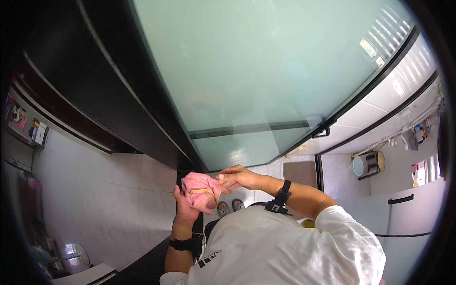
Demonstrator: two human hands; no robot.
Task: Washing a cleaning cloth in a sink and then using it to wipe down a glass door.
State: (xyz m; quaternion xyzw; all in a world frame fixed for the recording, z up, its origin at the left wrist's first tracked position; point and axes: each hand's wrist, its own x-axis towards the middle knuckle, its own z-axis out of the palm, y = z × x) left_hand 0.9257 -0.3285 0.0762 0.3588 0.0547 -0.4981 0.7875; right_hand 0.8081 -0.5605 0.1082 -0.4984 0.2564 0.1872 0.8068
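A bunched pink cloth with a yellow edging is in front of my body. My left hand supports it from its lower left side, the thumb raised beside the folds and the other fingers hidden under the fabric. At the cloth's right side, my right hand has its fingers bent together on a loose corner. Both forearms wear black straps, and the right one carries a small black device.
A large frosted glass door in a black frame stands just ahead, its black handle to the right. A dark panel rises on the left. A brown mat lies on the tiles. Farther right are a light blue bucket and a white cabinet.
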